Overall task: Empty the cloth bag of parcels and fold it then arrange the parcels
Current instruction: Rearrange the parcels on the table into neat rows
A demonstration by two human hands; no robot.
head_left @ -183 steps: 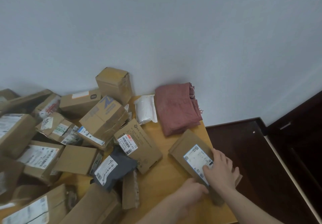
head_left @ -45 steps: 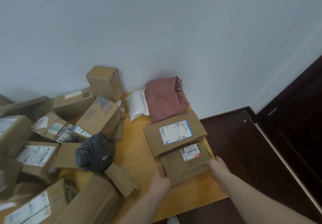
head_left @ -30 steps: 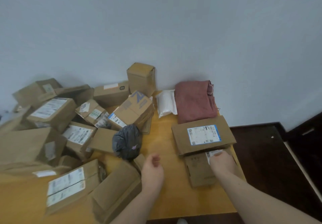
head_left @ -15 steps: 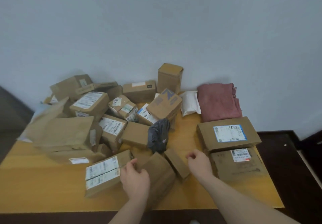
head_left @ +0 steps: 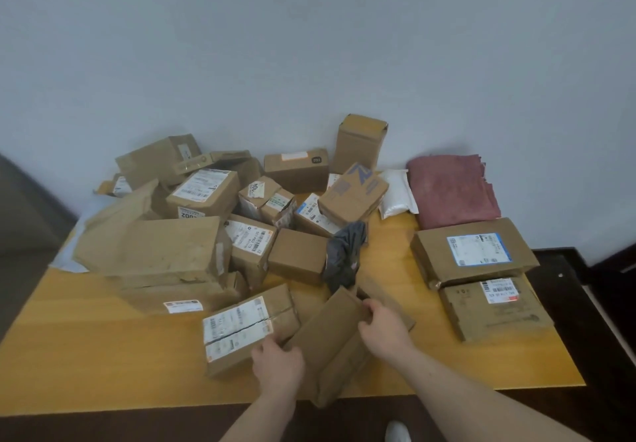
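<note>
The surface lies bare along its near-left part, and a bare strip runs between the heap of boxes and the two flat parcels at the right edge. The heap fills the middle and back left up to the wall. The folded cloth bag and white pouch block the back right corner.

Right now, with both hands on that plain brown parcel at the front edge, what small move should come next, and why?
Probably lift the plain brown parcel and carry it right. Both the left hand and right hand already grip its ends, and two flat parcels sit lined up in front of the folded cloth bag, with bare table beside them.
</note>
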